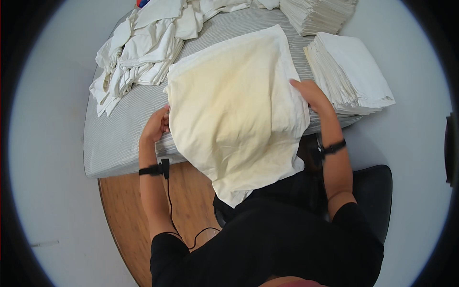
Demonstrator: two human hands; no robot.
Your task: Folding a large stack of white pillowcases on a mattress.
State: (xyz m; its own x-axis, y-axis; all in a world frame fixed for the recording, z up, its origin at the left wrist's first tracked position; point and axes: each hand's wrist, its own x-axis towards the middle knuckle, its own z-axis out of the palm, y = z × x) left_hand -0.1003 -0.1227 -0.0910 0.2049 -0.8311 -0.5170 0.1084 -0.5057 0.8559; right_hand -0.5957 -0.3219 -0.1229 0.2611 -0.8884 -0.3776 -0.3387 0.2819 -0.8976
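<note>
A cream-white cloth with yellowish patches lies spread over the striped bed edge, its near part draping down onto my lap. At its left edge my left hand has its fingers curled in, thumb and fingertips against the fabric. On the opposite side my right hand grips the right edge, thumb on top and the other fingers hidden beneath.
A loose heap of white cloths covers the far left of the striped bed. Two stacks of folded cloths, a nearer stack and a farther stack, stand at right. A black chair and trailing cable are near me.
</note>
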